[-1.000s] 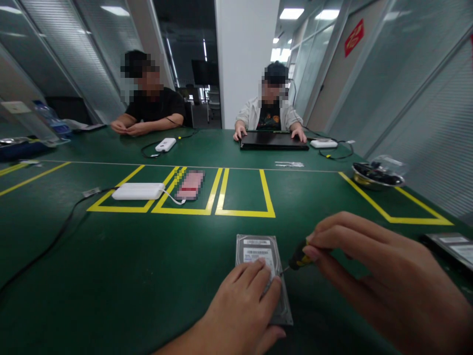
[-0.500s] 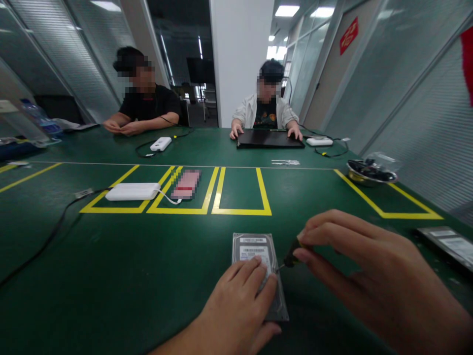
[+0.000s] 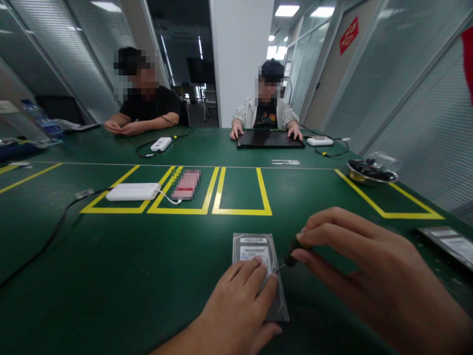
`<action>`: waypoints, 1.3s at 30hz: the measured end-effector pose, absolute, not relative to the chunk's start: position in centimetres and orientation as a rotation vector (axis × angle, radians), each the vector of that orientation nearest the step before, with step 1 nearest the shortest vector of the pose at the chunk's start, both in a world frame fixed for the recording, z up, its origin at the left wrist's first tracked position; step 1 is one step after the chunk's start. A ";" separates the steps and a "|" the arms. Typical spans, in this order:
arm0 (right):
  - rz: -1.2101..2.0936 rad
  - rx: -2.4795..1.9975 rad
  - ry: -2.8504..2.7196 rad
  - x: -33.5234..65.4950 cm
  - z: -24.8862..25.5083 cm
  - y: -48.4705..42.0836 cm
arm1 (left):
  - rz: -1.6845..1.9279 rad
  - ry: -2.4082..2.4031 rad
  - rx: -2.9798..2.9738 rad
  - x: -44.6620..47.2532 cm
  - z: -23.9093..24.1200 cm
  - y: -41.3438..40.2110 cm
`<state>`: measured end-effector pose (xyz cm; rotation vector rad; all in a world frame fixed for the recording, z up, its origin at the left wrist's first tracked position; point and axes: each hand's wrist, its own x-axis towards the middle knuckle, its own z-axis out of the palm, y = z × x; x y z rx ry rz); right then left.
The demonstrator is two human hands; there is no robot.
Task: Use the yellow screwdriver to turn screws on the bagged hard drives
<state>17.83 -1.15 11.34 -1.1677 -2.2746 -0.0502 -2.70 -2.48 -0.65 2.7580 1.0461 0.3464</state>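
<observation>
A silver hard drive [image 3: 254, 241] with white printed labels lies flat on the green table, in front of me. My left hand [image 3: 236, 298] holds it down, its fingers across the label and its thumb by the near edge, hiding part of the drive. Between the thumb and fingertips of my right hand [image 3: 364, 261] is a small dark screwdriver [image 3: 291, 254]. Its handle leans up to the right, and its thin shaft reaches the drive's right side, beside my left index finger. Whether the tip sits in a screw is too small to tell.
Another drive [image 3: 449, 244] lies at the right edge. A bowl of dark items [image 3: 371, 172] stands farther back. A white power bank [image 3: 133, 192] is cabled to a pink phone [image 3: 187, 185] among yellow tape outlines. Across the table, one person [image 3: 264, 111] touches a dark panel [image 3: 270, 139]; another [image 3: 148, 106] sits left.
The screwdriver handle looks slightly turned between my right fingertips, which have shifted a little. My left hand and the hard drive stay in place.
</observation>
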 end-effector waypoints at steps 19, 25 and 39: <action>-0.085 -1.178 -2.281 17.9 11.3 -1.1 | 0.365 1.038 2.761 -2.7 -0.7 -2.5; -0.049 -1.203 -2.286 17.7 11.6 -1.0 | 0.365 1.039 2.745 -2.7 -0.5 -2.5; -0.072 -1.177 -2.297 17.8 11.6 -1.1 | 0.360 1.035 2.764 -2.9 -0.6 -2.5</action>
